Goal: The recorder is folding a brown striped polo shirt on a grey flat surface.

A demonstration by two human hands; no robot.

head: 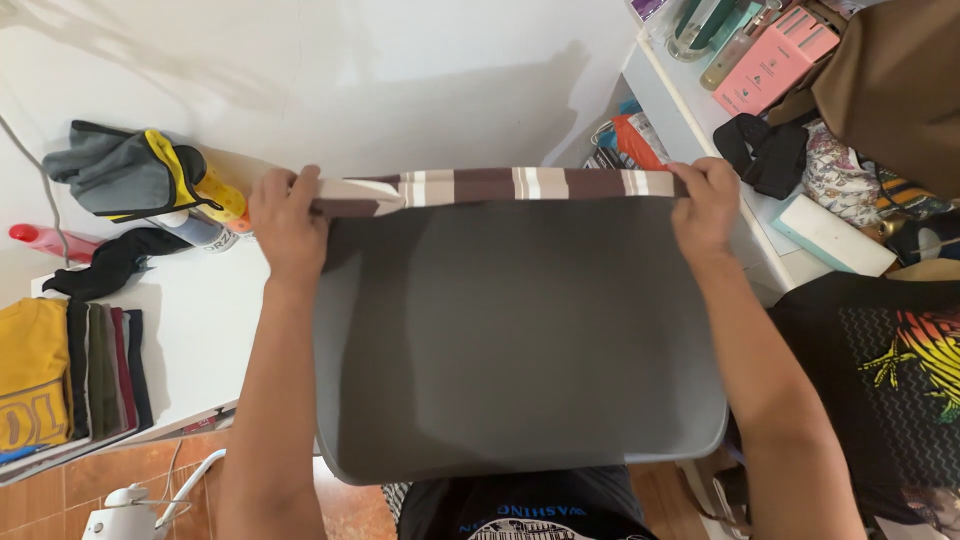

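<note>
A brown-and-white striped cloth [500,186] is stretched edge-on between both hands, just above the far edge of a grey padded board [510,340]. My left hand [288,218] pinches the cloth's left end, fingers closed over it. At the right end, my right hand [706,205] grips the cloth the same way. Both forearms run down either side of the grey board toward me. Most of the cloth hangs hidden behind the board's far edge.
A stack of folded shirts [70,375] lies on the white table [200,320] at left, with a grey-and-yellow glove [130,172] and bottles behind. A cluttered white shelf [790,215] stands at right, a black printed shirt [880,370] beside it. A white fan [130,505] sits on the floor.
</note>
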